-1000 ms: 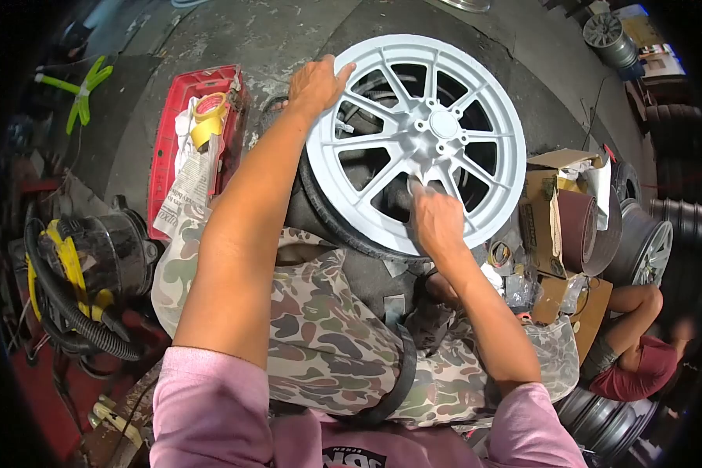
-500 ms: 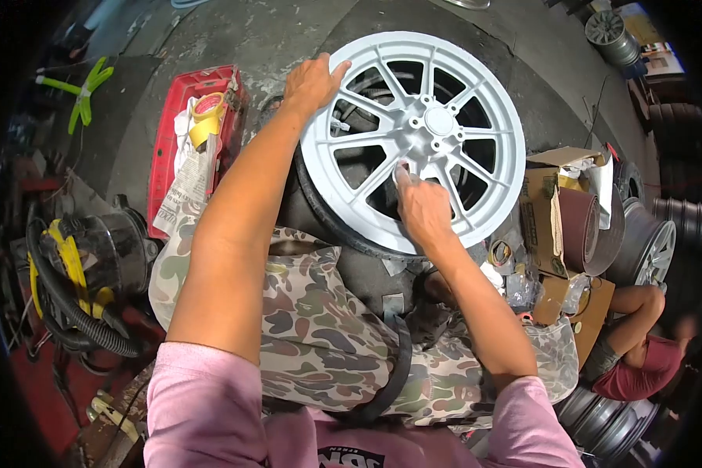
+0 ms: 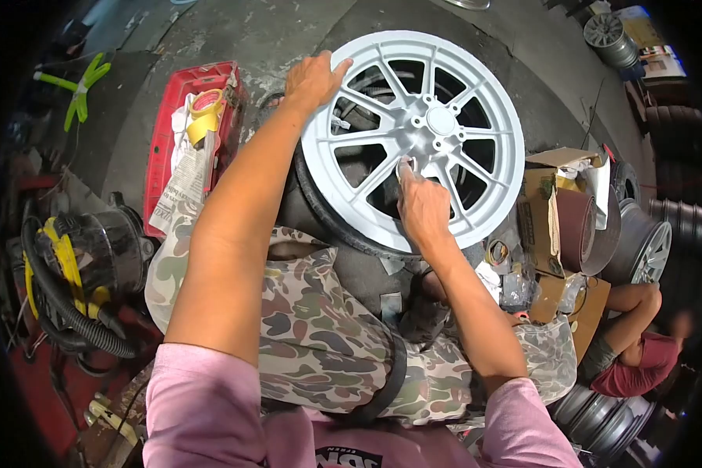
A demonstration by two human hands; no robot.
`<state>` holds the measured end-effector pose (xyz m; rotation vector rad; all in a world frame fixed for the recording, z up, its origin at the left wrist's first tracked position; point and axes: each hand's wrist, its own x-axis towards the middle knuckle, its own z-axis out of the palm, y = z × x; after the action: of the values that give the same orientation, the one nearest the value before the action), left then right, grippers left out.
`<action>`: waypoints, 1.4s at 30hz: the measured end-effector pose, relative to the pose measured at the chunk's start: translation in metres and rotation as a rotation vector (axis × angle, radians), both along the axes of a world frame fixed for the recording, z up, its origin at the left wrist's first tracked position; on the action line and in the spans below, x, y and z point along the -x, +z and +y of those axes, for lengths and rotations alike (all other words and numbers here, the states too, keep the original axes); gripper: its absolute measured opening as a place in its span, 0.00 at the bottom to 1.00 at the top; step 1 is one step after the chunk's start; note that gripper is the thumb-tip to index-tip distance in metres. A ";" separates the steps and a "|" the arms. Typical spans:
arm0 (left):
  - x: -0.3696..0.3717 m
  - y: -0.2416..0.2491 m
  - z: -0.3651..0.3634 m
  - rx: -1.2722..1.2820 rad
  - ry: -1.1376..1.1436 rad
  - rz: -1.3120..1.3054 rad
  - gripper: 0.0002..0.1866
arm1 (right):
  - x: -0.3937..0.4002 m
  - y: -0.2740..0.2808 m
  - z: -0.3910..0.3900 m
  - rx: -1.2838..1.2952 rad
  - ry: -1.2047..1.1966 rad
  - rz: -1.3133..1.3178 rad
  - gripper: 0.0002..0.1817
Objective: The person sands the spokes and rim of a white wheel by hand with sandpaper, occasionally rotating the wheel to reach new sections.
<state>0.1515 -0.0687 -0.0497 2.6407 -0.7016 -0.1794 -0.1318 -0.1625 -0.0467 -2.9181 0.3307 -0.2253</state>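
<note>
A silver-white multi-spoke wheel rim (image 3: 510,183) lies face up on a black tire (image 3: 320,209) in front of me. My left hand (image 3: 313,81) grips its upper left edge, with the thumb over the outer lip. Low on the hub, my right hand (image 3: 424,204) is closed, its fingertips pressed at the inner end of a lower spoke. Any small thing pinched in those fingers is too hidden to name. The hub has a round center with several bolt holes around it.
A red tray (image 3: 160,148) with yellow tape (image 3: 203,125) and newspaper stands left. A black-and-yellow vacuum cleaner (image 3: 105,253) sits nearer. At right are a cardboard box (image 3: 540,214), a brown abrasive roll (image 3: 576,234), more wheels (image 3: 654,253) and a seated person (image 3: 639,363).
My right fingertips have shifted slightly up and right along the spoke toward the hub. My left hand keeps its place on the rim's edge.
</note>
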 end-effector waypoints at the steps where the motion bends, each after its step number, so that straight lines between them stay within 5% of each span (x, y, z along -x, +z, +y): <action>1: -0.001 0.000 0.001 0.003 0.003 -0.001 0.32 | 0.001 0.001 -0.001 0.003 0.003 -0.001 0.24; 7: 0.001 0.006 0.003 -0.003 0.023 0.037 0.32 | 0.014 0.017 -0.005 0.003 -0.024 0.126 0.12; 11: -0.002 -0.001 0.002 0.012 0.001 0.042 0.34 | 0.024 0.054 0.000 -0.090 -0.016 0.413 0.17; 14: -0.002 -0.006 0.002 0.030 -0.009 0.052 0.36 | 0.029 0.048 -0.034 -0.571 0.055 0.633 0.19; 15: -0.003 -0.005 0.001 0.030 -0.012 0.051 0.36 | 0.022 0.057 -0.044 -0.908 0.002 0.768 0.19; 18: -0.004 -0.002 0.004 0.038 -0.016 0.066 0.36 | 0.011 0.112 -0.053 -1.119 -0.158 0.931 0.19; 19: -0.004 -0.003 0.003 0.047 -0.027 0.074 0.36 | 0.018 0.106 -0.056 -1.116 -0.160 0.935 0.19; 21: -0.002 -0.004 0.001 0.050 -0.030 0.075 0.36 | 0.034 0.093 -0.055 -1.107 -0.118 0.507 0.18; 23: -0.002 -0.003 0.002 0.045 -0.033 0.069 0.35 | 0.038 0.091 -0.045 -1.092 -0.175 0.542 0.13; 25: -0.002 -0.008 0.001 0.077 -0.029 0.038 0.36 | 0.047 0.076 -0.027 -0.291 0.357 0.127 0.10; 27: -0.003 -0.008 0.000 0.069 -0.026 0.040 0.36 | 0.059 0.063 -0.003 -0.005 0.360 0.175 0.14; 32: -0.004 -0.005 0.003 0.044 -0.017 0.032 0.36 | 0.021 0.026 0.030 -0.367 0.191 0.051 0.07; 42: -0.006 -0.008 0.004 0.038 -0.006 -0.021 0.36 | 0.018 0.062 -0.005 -0.411 0.288 0.322 0.09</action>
<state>0.1578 -0.0651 -0.0580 2.6084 -0.7135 -0.1394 -0.1494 -0.1675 0.0150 -2.5409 -0.0051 0.3216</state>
